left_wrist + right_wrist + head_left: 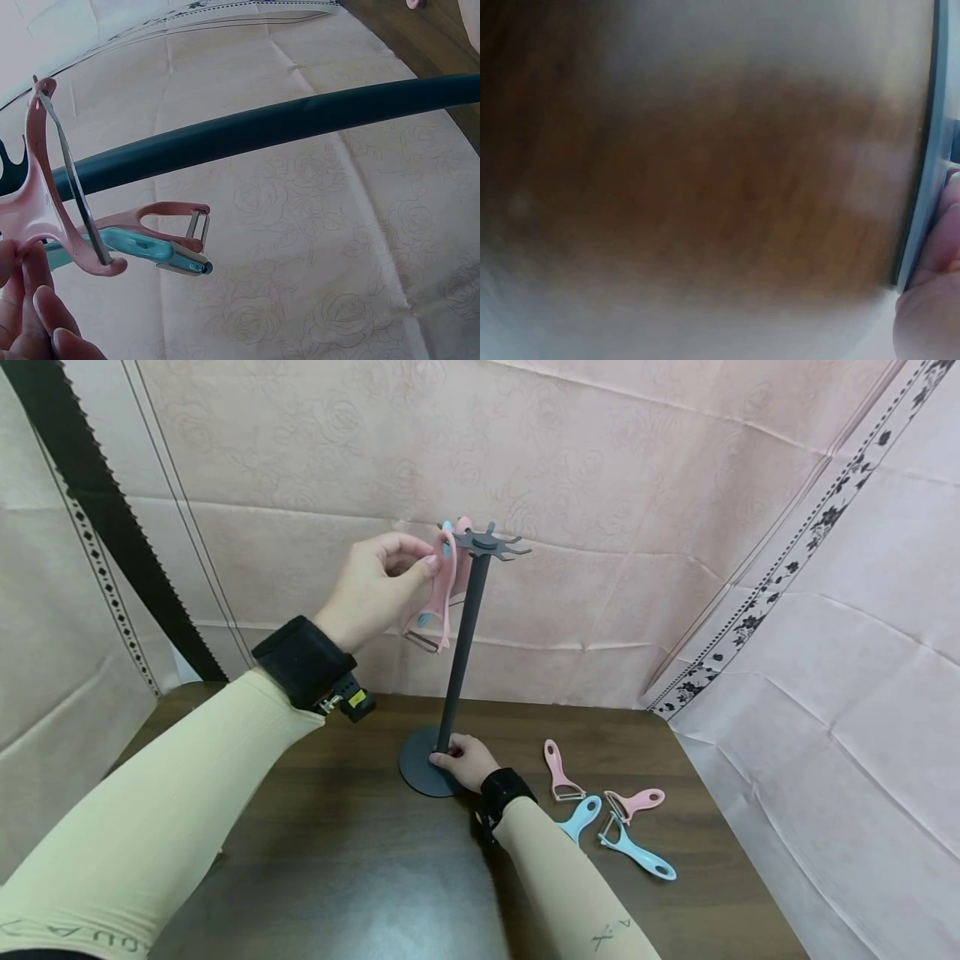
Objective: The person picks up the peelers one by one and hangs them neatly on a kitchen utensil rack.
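Note:
My left hand (375,581) pinches a pink Y-shaped peeler (446,578) between thumb and fingers, blade end down, at the left side of a dark stand's hooked top (483,542). Behind it hang a blue peeler (139,244) and another pink peeler (142,216), both partly hidden by the held one. Whether the held peeler's handle hole is over a hook I cannot tell. Low on the stand's pole (465,639), my right hand (471,763) grips it just above the round base (420,764). Only the base edge and some fingers (930,319) show in the right wrist view.
To the right on the brown wooden table (337,860) lie two pink peelers, one upper (555,764) and one lower (645,799), and two blue peelers (643,857), one partly behind the right forearm. Patterned cloth (562,460) hangs behind the table.

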The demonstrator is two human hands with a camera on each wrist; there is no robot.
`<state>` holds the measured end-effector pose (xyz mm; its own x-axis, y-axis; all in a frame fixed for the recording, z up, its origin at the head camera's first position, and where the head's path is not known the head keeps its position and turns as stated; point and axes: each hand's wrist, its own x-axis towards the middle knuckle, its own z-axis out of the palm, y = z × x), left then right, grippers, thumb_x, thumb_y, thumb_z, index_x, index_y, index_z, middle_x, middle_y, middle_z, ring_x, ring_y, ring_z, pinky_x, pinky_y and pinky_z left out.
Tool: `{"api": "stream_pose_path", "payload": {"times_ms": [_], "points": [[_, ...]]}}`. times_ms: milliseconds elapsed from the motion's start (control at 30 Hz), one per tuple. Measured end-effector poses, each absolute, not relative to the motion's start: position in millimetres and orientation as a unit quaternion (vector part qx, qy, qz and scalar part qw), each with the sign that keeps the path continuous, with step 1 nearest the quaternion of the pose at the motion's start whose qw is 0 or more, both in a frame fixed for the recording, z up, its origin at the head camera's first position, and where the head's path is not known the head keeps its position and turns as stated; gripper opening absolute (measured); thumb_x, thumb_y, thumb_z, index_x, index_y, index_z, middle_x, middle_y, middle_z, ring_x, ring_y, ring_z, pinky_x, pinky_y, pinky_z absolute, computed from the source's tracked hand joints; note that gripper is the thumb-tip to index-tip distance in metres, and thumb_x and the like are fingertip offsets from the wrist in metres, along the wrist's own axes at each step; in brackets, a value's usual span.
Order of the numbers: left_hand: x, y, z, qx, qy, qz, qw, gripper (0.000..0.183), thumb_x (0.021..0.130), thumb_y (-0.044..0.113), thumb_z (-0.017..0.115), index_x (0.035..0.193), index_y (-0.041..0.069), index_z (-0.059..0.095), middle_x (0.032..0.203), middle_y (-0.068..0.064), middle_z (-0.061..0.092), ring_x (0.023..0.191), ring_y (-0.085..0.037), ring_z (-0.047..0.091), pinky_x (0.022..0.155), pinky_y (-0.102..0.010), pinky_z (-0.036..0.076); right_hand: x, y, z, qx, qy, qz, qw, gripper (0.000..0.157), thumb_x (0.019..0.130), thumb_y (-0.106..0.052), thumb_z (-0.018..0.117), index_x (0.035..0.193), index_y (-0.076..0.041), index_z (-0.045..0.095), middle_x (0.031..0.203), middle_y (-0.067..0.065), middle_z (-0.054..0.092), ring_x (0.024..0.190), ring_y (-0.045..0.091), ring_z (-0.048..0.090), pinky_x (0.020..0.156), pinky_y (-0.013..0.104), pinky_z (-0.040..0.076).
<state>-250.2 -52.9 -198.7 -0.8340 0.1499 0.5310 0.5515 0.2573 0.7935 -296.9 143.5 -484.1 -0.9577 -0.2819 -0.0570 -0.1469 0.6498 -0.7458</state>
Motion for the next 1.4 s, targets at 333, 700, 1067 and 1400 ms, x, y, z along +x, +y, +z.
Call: {"api": "stream_pose_path", "payload": {"times_ms": [333, 700, 1067, 1400], "points": [[-249.9, -51.2, -201.2, -0.223, -0.782, -0.554, 0.176, 0.026, 0.088, 0.024, 0.057, 0.103, 0.003, 0.059, 0.082, -0.007, 0.064, 0.073, -0.019, 0.05, 0.064, -0.028, 0.036, -297.0, 143.7, -483.0, -0.114, 0.903, -0.404, 0.087, 0.014, 0.082, -0.035, 0.064, 0.088, -0.023, 0.064, 0.084, -0.001, 0.055, 0.075, 0.015, 0.048, 0.064, 0.03, 0.038], [-277.7, -59.6, -223.7, -0.231, -0.788, -0.543, 0.177, 0.029, 0.085, 0.041, 0.057, 0.101, 0.017, 0.062, 0.086, 0.002, 0.064, 0.078, -0.017, 0.053, 0.066, -0.031, 0.039, -299.8, 145.9, -485.9, -0.114, 0.908, -0.395, 0.078, 0.013, 0.082, -0.036, 0.063, 0.087, -0.024, 0.064, 0.081, -0.003, 0.055, 0.073, 0.014, 0.048, 0.063, 0.029, 0.039], [-272.0, -97.3, -246.1, -0.242, -0.861, -0.424, 0.138, 0.034, 0.084, 0.048, 0.054, 0.102, 0.019, 0.059, 0.086, 0.001, 0.058, 0.075, -0.017, 0.049, 0.064, -0.035, 0.039, -299.4, 146.3, -489.9, -0.106, 0.909, -0.394, 0.083, 0.013, 0.082, -0.039, 0.063, 0.084, -0.026, 0.063, 0.082, -0.004, 0.055, 0.075, 0.014, 0.048, 0.065, 0.029, 0.038], [-249.5, -194.0, -308.0, -0.182, -0.953, -0.243, 0.014, 0.061, 0.078, 0.061, 0.053, 0.108, 0.007, 0.057, 0.099, -0.008, 0.06, 0.087, -0.023, 0.057, 0.07, -0.042, 0.044, -301.8, 145.7, -491.1, -0.11, 0.915, -0.381, 0.078, 0.014, 0.081, -0.04, 0.063, 0.083, -0.027, 0.062, 0.081, -0.005, 0.054, 0.076, 0.013, 0.048, 0.067, 0.029, 0.038]]}}
